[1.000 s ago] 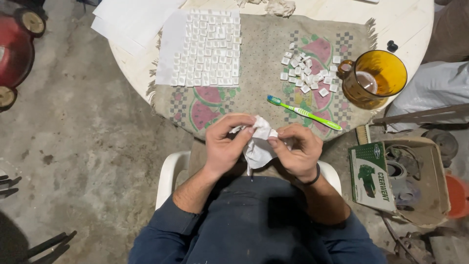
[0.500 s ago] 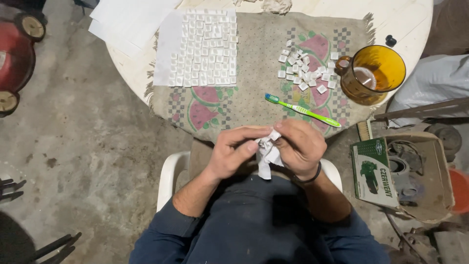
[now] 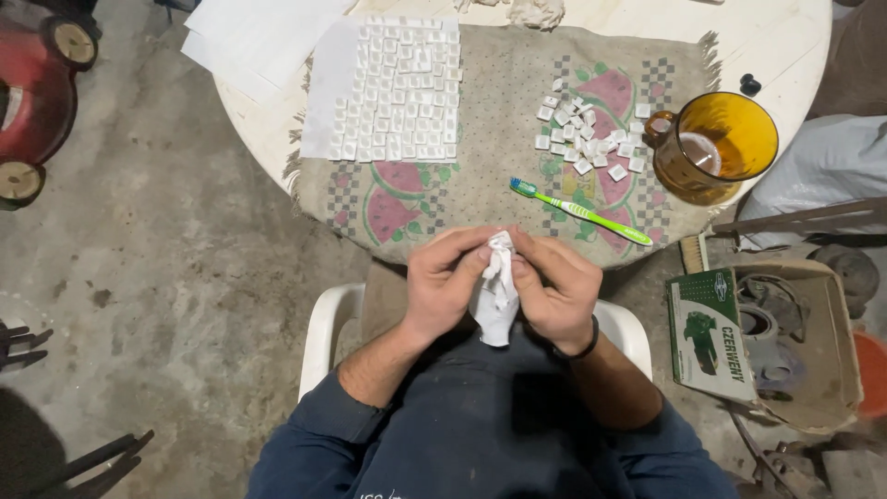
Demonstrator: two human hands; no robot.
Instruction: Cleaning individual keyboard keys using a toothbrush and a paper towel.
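Both my hands meet over my lap just below the table's edge. My left hand [image 3: 445, 282] and my right hand [image 3: 554, 286] pinch a crumpled white cloth [image 3: 497, 294] between their fingertips; whatever is wrapped inside it is hidden. On the table's patterned mat [image 3: 499, 120] lie a green toothbrush [image 3: 580, 211], a loose heap of small white square keys [image 3: 588, 137], and a neat grid of the same white keys [image 3: 399, 88] on a white sheet.
An amber glass mug [image 3: 716, 148] stands at the mat's right edge. A cardboard box with a green lid [image 3: 767, 342] sits on the floor to my right. A red wheeled machine [image 3: 37, 92] is at far left. I sit on a white plastic chair [image 3: 328, 323].
My hands have closed together around the cloth, folding it tighter, and drifted slightly down toward my lap. The things on the table have not moved.
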